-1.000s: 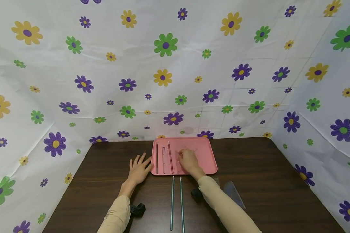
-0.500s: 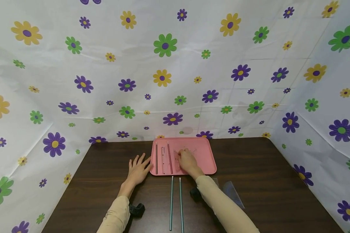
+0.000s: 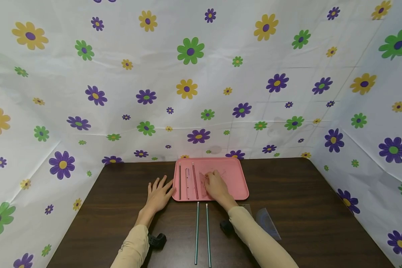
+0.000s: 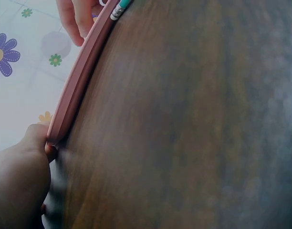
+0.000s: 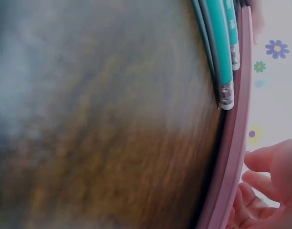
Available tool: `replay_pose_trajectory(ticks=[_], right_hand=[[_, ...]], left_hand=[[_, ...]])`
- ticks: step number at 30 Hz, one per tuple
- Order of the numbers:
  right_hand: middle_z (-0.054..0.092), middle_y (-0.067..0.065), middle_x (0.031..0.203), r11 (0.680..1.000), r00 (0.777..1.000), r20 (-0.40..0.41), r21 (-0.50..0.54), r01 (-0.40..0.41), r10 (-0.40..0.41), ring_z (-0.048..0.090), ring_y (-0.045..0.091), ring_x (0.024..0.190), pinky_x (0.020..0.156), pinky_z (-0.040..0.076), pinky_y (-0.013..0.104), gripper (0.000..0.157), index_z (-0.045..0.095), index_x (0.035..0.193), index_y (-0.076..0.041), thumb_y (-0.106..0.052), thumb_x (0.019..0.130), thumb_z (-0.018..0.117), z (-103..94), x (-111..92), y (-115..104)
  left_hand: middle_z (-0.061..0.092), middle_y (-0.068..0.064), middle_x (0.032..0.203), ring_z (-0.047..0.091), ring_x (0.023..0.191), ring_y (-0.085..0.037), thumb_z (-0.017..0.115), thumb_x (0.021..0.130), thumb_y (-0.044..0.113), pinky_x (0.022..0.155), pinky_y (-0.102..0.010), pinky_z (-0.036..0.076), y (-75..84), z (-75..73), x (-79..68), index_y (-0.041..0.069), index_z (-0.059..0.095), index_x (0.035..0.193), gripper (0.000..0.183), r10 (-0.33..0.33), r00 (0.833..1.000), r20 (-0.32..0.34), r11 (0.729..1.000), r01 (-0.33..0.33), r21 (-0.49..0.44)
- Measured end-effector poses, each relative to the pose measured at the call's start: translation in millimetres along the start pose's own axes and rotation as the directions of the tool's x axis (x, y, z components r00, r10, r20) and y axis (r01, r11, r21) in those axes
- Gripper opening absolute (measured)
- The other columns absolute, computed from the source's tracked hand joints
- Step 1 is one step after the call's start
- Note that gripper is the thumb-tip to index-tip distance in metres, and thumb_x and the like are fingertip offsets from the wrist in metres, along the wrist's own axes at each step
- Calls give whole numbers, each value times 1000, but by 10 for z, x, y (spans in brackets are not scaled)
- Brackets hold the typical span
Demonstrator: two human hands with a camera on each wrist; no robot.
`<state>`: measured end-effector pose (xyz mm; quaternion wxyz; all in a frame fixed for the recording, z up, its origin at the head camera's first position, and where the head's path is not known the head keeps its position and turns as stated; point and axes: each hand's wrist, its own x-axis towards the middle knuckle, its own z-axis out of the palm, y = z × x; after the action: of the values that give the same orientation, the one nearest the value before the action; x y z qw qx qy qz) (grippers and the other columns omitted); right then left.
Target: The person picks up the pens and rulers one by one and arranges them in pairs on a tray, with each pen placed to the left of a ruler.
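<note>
Pink tray (image 3: 235, 187), hands: little change over the last second. Left hand (image 3: 158, 198) spread, touching tray's left edge. Right hand (image 3: 217, 187) at tray's middle, by clear plastic piece (image 3: 203, 190); grip unclear.

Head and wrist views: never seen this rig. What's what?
No robot: a person works bare-handed. The widest picture looks forward and down from the head; the other two come from the wrists, close to the pink tray. It sits on a dark table, with two green pencils in front and a clear protractor toward the right. Inside lie a black pencil, a red pencil and a clear ruler. The left hand rests at the tray's left edge; the right hand is at a clear plastic piece, its grip unclear.
</note>
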<state>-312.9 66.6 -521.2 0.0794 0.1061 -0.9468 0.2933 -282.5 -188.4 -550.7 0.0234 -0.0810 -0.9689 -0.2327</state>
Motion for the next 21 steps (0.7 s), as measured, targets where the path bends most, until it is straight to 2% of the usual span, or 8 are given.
replay_pose_trajectory(ticks=[4, 13, 17, 21], right_hand=[[55, 10, 97, 1000, 999, -25, -7, 20, -20, 47, 14, 69, 59, 41, 28, 28, 68, 117, -3, -17, 93, 66, -26, -51, -6], [61, 9, 101, 999, 999, -17, -7, 37, -37, 48, 13, 71, 59, 41, 27, 29, 68, 120, -4, -17, 95, 64, -64, -118, -54], [63, 9, 105, 999, 999, -12, -11, 42, -42, 50, 14, 74, 63, 44, 28, 28, 68, 120, -5, -19, 96, 64, -74, -148, -60], [65, 9, 102, 998, 998, -20, -22, 58, -58, 58, 17, 80, 68, 50, 33, 26, 68, 117, -5, -19, 95, 64, -85, -185, -62]], left_hand=[[25, -15, 164, 14, 151, -45, 43, 104, 49, 117, -70, 0, 1, 0, 7, 20, 45, 151, 56, -3, 1000, 2, 1000, 3, -1], [24, -16, 164, 14, 151, -45, 43, 104, 48, 116, -70, 0, 11, -2, -3, 19, 45, 151, 56, -2, 1000, 4, 1000, 2, 1], [25, -16, 164, 15, 151, -46, 44, 103, 48, 116, -70, 0, 14, -6, -7, 18, 46, 150, 55, -1, 1000, -2, 1000, 1, -5], [27, -18, 162, 16, 150, -47, 45, 103, 46, 115, -71, 0, 10, 3, -14, 17, 48, 149, 54, 9, 1000, -21, 1000, -9, -17]])
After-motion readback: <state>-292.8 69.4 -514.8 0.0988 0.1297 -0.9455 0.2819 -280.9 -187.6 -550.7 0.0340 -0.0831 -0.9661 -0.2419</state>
